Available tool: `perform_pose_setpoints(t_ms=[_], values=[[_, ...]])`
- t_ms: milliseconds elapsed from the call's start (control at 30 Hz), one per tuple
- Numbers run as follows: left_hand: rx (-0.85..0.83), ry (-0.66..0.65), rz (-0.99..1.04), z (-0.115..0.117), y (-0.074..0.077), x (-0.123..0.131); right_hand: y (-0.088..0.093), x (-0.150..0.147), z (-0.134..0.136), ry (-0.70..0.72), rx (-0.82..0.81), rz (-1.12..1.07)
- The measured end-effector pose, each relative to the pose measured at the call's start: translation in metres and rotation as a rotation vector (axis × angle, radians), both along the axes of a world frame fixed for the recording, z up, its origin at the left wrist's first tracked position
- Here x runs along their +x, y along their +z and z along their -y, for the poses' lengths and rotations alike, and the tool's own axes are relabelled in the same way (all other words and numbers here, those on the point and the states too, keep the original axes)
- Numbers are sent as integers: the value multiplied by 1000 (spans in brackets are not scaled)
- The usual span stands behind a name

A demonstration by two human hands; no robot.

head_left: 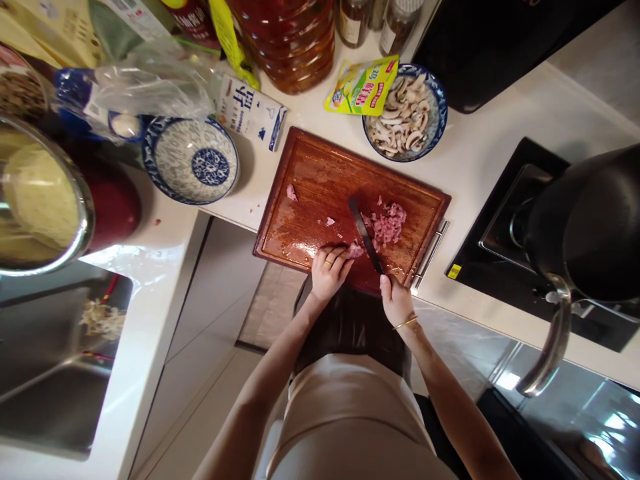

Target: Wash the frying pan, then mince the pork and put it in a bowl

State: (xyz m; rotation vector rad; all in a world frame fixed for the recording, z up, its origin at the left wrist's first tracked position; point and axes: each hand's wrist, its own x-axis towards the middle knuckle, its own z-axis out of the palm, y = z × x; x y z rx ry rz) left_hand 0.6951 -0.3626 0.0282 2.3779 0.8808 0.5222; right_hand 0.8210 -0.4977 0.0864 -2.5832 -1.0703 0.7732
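Observation:
A wooden cutting board (310, 167) lies on the counter before me, wet in places. My right hand (397, 300) grips a kitchen knife (367, 233), its dark blade angled across the board. Curled fingers of my left hand (330, 267) press on a strip of raw meat (355, 250) just left of the blade. Right of the knife sits a heap of chopped meat (389, 225). A small meat piece (292, 193) lies apart toward the board's left side, with a few scraps between.
Sliced mushrooms fill a patterned bowl (435, 113), a yellow packet (363, 87) resting on its rim. Another patterned bowl (170, 157) stands left, beside a salt bag (250, 110). A large oil bottle (287, 43) is behind. A black pot (595, 220) sits on the stove; the sink (50, 380) is left.

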Motion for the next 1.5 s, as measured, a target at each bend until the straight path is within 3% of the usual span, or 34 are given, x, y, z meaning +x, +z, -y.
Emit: perform_pose_setpoints(t_ms=[333, 700, 800, 933, 1100, 1300, 1500], values=[[47, 83, -73, 1, 0, 18, 1, 5, 0, -67, 43, -72], [34, -2, -114, -8, 6, 13, 5, 5, 2, -88, 70, -136], [-56, 8, -102, -11, 11, 20, 7, 5, 2, -106, 86, -159], [-198, 61, -107, -11, 19, 29, 11, 7, 3, -141, 98, -175], [-22, 234, -269, -11, 20, 25, 12, 4, 4, -144, 95, -166], [-114, 45, -178, -3, 16, 20, 10, -8, 6, -101, 82, -140], [-234, 124, -79, 13, 15, 24, 13, -8, 7, -93, 56, -67]])
